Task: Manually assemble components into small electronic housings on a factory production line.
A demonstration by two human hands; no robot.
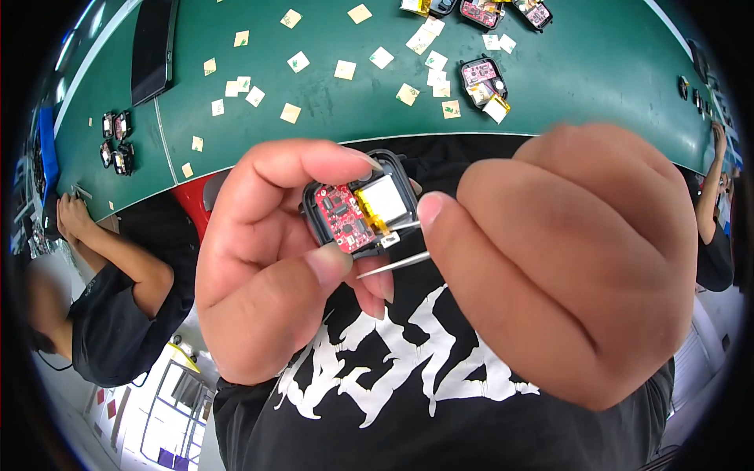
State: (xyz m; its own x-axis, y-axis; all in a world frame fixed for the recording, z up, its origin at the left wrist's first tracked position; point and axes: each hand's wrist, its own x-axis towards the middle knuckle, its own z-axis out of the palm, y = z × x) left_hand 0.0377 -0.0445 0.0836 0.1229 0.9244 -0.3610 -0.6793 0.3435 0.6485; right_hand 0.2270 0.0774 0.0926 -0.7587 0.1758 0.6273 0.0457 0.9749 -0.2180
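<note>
My left hand [267, 251] is half curled, thumb and fingers pinching an open black casing [312, 213] in front of the tabletop's near edge; its fingertips cover parts of the rim. Inside sit a red circuit board [343, 220] and a white block [385, 198] beside yellow tape. My right hand [573, 259], folded almost closed, grips steel tweezers [397, 264], hiding their rear end. The prongs stand apart; whether the upper tip touches the small white connector [389, 239], I can't tell. Beyond, the green tabletop [259, 125] carries scattered paper squares [298, 62], their markings too small to make out, and another open casing [480, 74] by the near edge. More casings [481, 12] are cut off above. Toward the left edge lie four small units [118, 141] and a dark panel [153, 51]. People sit at both ends, bent by the lens.
</note>
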